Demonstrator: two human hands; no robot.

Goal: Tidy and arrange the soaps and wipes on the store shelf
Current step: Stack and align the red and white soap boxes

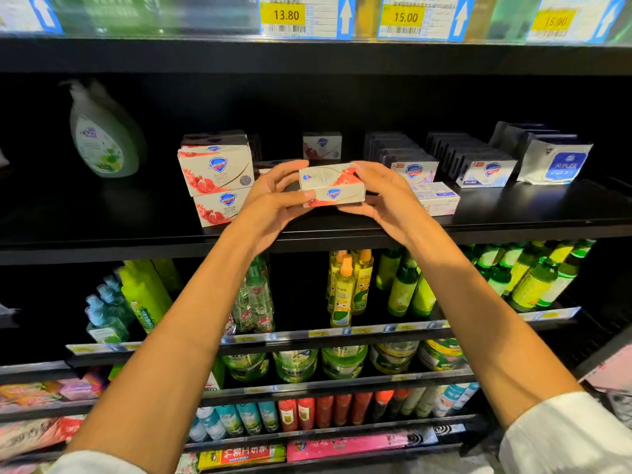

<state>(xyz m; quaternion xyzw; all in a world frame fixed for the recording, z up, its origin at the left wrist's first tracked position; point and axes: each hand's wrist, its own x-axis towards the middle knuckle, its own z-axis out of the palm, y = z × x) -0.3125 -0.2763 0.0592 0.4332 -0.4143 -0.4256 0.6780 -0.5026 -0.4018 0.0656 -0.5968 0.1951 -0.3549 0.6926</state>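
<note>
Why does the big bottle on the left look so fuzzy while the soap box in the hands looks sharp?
In the head view, the soap box held by the left hand and right hand sits centre frame, well lit and crisp; the pump bottle sits off-centre in shadow and looks smeared; the price tags along the top edge are also soft.

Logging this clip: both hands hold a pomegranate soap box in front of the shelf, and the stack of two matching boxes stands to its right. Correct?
Not quite. The head view shows both the left hand and right hand holding the soap box, but the stack of two matching boxes stands to its left, not its right.
</note>
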